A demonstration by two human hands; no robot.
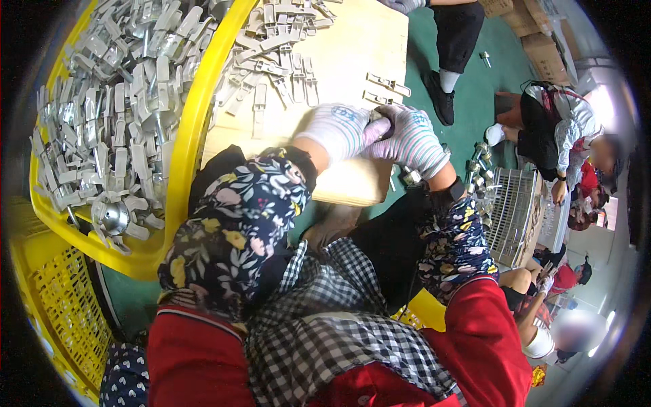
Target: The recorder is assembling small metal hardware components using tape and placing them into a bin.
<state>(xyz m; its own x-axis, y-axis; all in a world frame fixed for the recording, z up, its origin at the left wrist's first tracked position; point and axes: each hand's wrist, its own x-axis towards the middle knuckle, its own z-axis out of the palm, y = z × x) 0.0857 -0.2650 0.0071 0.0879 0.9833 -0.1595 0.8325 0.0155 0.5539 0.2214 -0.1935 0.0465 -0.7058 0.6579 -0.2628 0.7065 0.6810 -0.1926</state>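
Observation:
My left hand (338, 130), in a white glove with thin coloured stripes, meets my right hand (415, 140) in a matching glove above the near part of a pale wooden board (352, 54). Both hands are closed, with the fingertips pressed together around something small that they mostly hide. Beyond them, two flat grey clips (388, 85) lie side by side on the board. To the left of my left hand, more grey clips (285, 41) are heaped loosely, some spread singly toward me.
At the left stands a big yellow basket (193, 122) full of grey clips and metal parts, with another yellow basket (68, 305) below it. Metal fittings (480, 166) lie on the green floor (424, 51) at the right, near a white crate (512, 203). Other people sit nearby.

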